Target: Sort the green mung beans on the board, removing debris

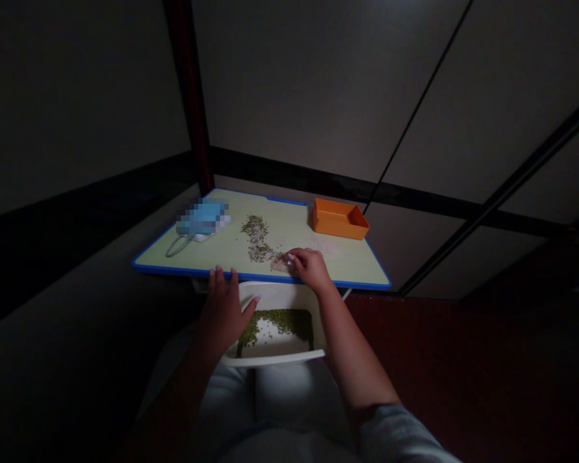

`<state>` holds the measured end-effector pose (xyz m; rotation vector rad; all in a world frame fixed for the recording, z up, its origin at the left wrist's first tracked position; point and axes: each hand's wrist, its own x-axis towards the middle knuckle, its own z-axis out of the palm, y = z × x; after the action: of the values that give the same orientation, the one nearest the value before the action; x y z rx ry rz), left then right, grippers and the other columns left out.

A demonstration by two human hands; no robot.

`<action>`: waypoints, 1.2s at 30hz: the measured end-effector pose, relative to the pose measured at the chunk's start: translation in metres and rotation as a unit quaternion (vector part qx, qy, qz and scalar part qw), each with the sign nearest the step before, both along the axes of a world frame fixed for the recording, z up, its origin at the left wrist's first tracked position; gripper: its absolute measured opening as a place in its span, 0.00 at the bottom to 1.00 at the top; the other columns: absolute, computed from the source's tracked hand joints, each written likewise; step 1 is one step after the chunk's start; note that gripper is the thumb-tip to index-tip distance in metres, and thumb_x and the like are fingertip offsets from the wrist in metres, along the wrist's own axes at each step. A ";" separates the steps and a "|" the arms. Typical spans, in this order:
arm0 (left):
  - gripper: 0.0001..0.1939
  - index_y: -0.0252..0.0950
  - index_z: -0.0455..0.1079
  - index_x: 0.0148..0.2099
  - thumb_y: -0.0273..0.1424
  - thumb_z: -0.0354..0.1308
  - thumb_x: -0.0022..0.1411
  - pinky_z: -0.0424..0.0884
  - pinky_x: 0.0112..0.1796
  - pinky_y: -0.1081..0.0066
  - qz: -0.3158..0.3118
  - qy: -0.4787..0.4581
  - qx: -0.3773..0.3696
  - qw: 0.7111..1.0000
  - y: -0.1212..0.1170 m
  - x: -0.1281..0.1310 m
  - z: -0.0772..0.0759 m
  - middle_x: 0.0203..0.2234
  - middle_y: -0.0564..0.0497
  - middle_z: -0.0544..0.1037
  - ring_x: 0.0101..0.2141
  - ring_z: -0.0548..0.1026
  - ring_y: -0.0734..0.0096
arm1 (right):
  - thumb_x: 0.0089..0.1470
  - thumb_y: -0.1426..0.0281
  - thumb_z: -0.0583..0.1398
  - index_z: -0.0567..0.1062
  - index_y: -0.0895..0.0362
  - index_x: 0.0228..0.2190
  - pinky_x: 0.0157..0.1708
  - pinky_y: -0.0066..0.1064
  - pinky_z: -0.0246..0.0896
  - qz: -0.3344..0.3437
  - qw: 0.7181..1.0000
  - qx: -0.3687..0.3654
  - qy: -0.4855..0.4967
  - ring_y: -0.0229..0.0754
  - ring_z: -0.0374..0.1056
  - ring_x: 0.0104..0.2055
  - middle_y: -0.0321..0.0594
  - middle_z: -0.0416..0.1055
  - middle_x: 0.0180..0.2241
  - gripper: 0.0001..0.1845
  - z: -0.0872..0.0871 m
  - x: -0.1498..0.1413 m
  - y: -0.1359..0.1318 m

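Observation:
My left hand (222, 312) has its fingers stretched and thumb apart; the fingertips meet the table's near edge and the thumb lies over the left side of a white bin (280, 296). Small green beans or seeds (287, 319) are spread in that bin, over my lap. My right hand (311, 267) is low over the table with thumb and fingers pinched together; something small and pale shows at the fingertips, too small to name. Beside it lies a reddish-brown patch of small bits (280, 262). A looser scatter of green and pale bits (257, 238) stretches away from it.
The pale table (222, 251) has a blue rim. An orange box (335, 222) stands at its back right. At the left lies a blurred blue item (201, 217) with a grey cord loop (176, 245). Panelled walls (318, 96) close in behind and left.

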<state>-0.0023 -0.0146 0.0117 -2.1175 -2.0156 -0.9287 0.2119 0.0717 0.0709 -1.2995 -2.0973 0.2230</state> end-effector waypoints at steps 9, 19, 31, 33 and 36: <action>0.40 0.19 0.52 0.63 0.45 0.51 0.57 0.54 0.59 0.47 -0.002 0.004 -0.016 1.000 -0.001 0.000 0.003 0.64 0.21 0.48 0.65 0.44 0.37 | 0.59 0.71 0.55 0.78 0.51 0.39 0.45 0.33 0.58 0.048 0.999 -0.016 0.008 0.41 0.69 0.39 0.36 0.78 0.38 0.12 -0.001 -0.004 0.000; 0.40 0.21 0.52 0.63 0.45 0.51 0.57 0.54 0.59 0.46 -0.004 -0.003 0.004 1.000 0.001 -0.001 -0.002 0.64 0.23 0.48 0.65 0.44 0.37 | 0.59 0.70 0.55 0.78 0.55 0.37 0.42 0.29 0.60 -0.003 0.998 -0.006 0.054 0.39 0.70 0.38 0.39 0.78 0.36 0.10 -0.001 0.004 0.000; 0.41 0.20 0.52 0.63 0.46 0.51 0.58 0.53 0.60 0.48 0.003 0.011 -0.002 1.000 0.000 0.000 -0.001 0.64 0.23 0.48 0.65 0.44 0.37 | 0.58 0.66 0.57 0.78 0.55 0.35 0.36 0.27 0.55 -0.127 0.990 -0.042 -0.051 0.39 0.71 0.33 0.39 0.78 0.32 0.10 0.013 0.002 -0.010; 0.41 0.20 0.52 0.63 0.46 0.52 0.57 0.54 0.60 0.48 0.003 0.012 0.003 1.000 0.001 -0.001 -0.002 0.64 0.23 0.48 0.65 0.45 0.38 | 0.59 0.66 0.57 0.78 0.54 0.35 0.36 0.27 0.55 -0.142 0.988 -0.042 -0.052 0.39 0.71 0.33 0.39 0.78 0.32 0.10 0.013 0.006 -0.010; 0.41 0.20 0.52 0.63 0.45 0.53 0.57 0.54 0.60 0.48 0.002 0.012 0.006 1.000 0.001 -0.002 -0.003 0.64 0.23 0.48 0.65 0.44 0.38 | 0.58 0.66 0.57 0.77 0.54 0.35 0.36 0.27 0.54 -0.158 0.986 -0.043 -0.042 0.39 0.71 0.34 0.38 0.78 0.32 0.09 0.010 0.011 -0.009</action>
<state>-0.0040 -0.0132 0.0086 -2.1076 -1.9973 -0.9090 0.2232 0.0629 0.0812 -1.6972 -1.9325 0.1229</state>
